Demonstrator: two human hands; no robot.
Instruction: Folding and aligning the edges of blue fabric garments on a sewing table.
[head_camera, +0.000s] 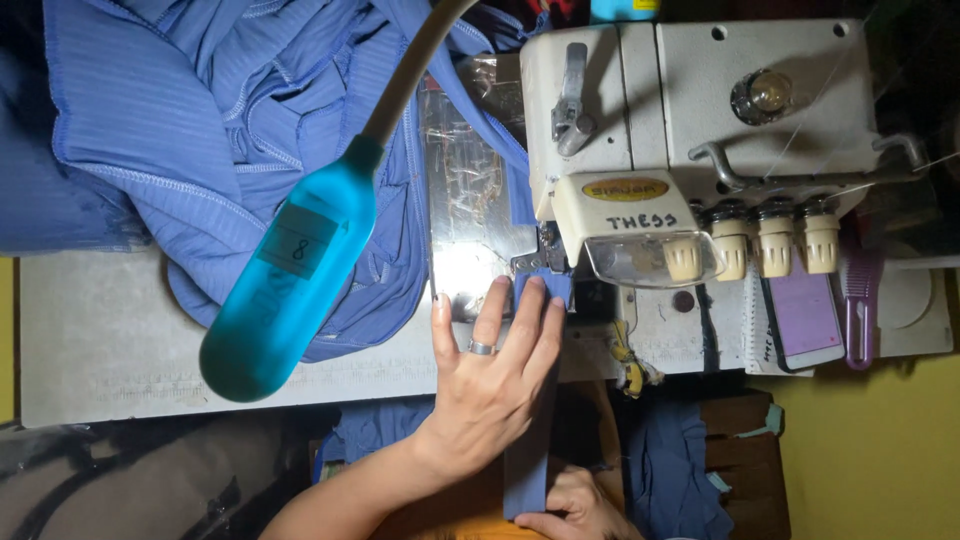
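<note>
At the table's near edge, the right hand (572, 510) pinches the lower end of the blue fabric strip (530, 440). The left hand (495, 375) lies flat on the strip, fingers extended and slightly spread (one wears a ring), fingertips just beside the presser foot (540, 262) of the overlock machine (700, 130). Risk: fingertips drawn toward the foot; strip skewing. Bundled blue cloth (230, 120) sits at the far left corner.

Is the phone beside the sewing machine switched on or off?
On. The smartphone lying right of the cream sewing machine has a lit purple screen, partly hidden by the machine's knobs.
</note>
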